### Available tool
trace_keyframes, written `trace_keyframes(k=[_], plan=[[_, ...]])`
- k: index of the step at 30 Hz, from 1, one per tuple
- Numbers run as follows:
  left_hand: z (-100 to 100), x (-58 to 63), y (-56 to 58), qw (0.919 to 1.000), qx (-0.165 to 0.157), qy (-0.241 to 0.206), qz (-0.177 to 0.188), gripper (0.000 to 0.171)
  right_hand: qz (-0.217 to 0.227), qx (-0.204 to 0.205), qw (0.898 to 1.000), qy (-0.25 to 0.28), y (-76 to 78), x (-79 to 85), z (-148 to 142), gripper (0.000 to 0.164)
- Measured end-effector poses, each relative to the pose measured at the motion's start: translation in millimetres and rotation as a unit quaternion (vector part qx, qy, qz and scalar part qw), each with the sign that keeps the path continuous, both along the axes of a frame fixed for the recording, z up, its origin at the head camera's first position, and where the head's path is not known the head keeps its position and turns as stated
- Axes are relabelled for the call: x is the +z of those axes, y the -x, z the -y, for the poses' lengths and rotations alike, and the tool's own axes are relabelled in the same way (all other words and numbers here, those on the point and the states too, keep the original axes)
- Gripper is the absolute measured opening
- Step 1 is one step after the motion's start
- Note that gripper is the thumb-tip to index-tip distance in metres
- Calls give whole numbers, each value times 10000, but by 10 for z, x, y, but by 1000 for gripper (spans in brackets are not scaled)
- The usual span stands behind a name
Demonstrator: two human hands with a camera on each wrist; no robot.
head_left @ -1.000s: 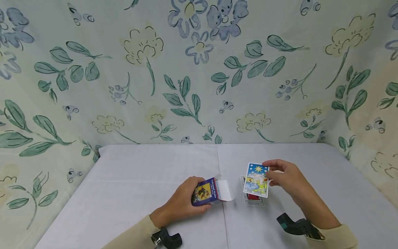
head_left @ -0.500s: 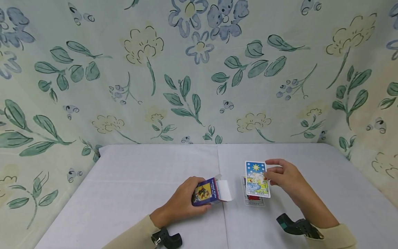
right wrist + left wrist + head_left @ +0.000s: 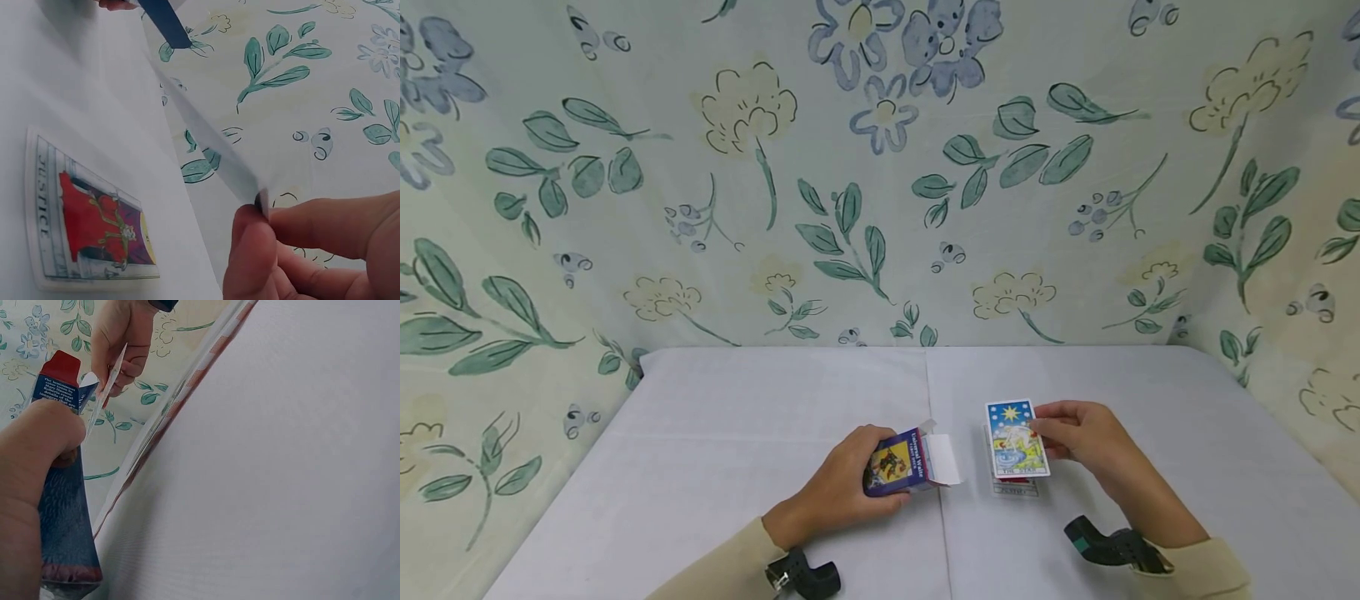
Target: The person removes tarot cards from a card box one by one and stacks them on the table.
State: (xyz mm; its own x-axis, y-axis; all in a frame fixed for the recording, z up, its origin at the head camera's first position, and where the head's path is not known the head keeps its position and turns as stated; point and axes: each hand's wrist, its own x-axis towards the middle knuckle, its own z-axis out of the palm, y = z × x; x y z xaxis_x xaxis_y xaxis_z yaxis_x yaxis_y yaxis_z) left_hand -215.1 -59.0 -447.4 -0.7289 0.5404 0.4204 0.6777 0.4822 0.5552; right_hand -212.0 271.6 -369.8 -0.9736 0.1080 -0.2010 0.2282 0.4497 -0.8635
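One glossy rectangular paper card, blue sky with a yellow star (image 3: 1017,442), held off the white cloth-covered counter (image 3: 737,400); long axis running away from the person, far end leaning slightly left. Below it, one pale-bordered card with a red-robed figure, lettered "JUSTICE" (image 3: 103,222), lying flat; the two stand apart in the right wrist view, while from the head the star card covers all but its near end and slivers of its side. Nearer of the two: the right hand (image 3: 1078,429), just to the right of both; its grip pinches the star card's right edge between thumb and fingers, fingers pointing left, forearm slanting in from the near right. One dark blue cardboard box, white end flap open (image 3: 897,463), left of the cards; the left hand (image 3: 846,479) grips it, thumb along the far side, open end facing the cards.
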Motion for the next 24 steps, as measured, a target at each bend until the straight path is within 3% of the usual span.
trace_keyframes(k=[24], plan=[[0, 16, -8, 10000, -19, 10, 57, 71, 355, -17, 9993, -73, 69, -231, -89, 40]])
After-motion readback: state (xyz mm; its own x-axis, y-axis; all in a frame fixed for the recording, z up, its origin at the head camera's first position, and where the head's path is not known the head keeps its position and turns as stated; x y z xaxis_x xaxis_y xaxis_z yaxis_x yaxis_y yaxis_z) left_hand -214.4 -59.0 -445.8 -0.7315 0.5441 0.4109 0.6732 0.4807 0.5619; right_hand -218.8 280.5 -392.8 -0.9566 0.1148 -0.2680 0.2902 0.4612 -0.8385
